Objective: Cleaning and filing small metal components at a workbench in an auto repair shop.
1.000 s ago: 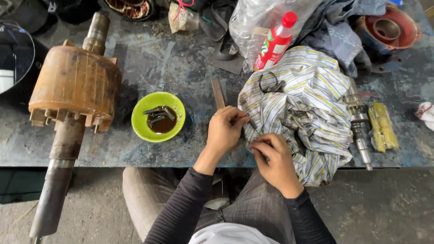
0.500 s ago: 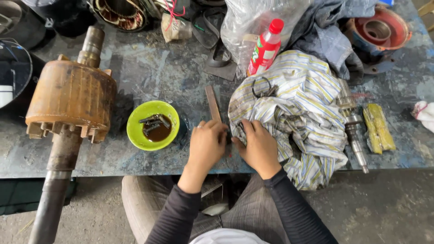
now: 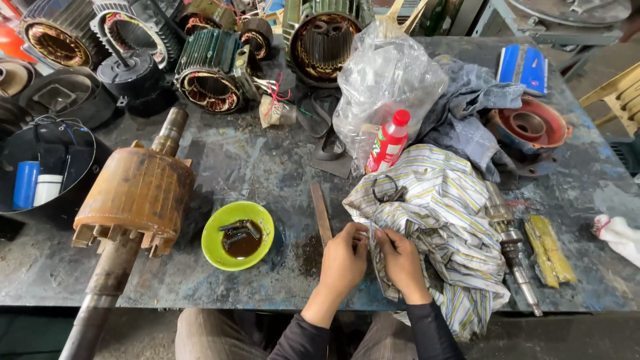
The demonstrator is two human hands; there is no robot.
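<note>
Left hand: the left hand point(image 3: 343, 257) rests at the near edge of the striped cloth point(image 3: 440, 227), fingers curled shut and pinching a fold of it.
Right hand: the right hand point(image 3: 402, 261) sits just beside the left, touching it, fingers closed on the same fold.
Striped cloth: one, white with blue and yellow stripes, bunched on the right half of the workbench point(image 3: 267, 167) and hanging over its near edge.
Scissors: one pair of dark scissors point(image 3: 387, 193) lies on top of the cloth.
Bowl: one green bowl point(image 3: 238, 235) left of the hands, holding dark oil and a few small metal pieces.
Metal strip: one flat metal strip point(image 3: 321, 213) lies between bowl and cloth.
Rotor: one large rusty rotor point(image 3: 137, 197) on its shaft, at the left of the bench.
Bottle: one red-capped plastic bottle point(image 3: 387, 142) stands behind the cloth, against one clear plastic bag point(image 3: 383, 83).
Stators: several wound motor stators point(image 3: 210, 67) along the far edge; the exact count cannot be told.
Small shaft: one slim shaft point(image 3: 512, 247) pokes out right of the cloth, beside a yellow-green packet point(image 3: 550, 248).
</note>
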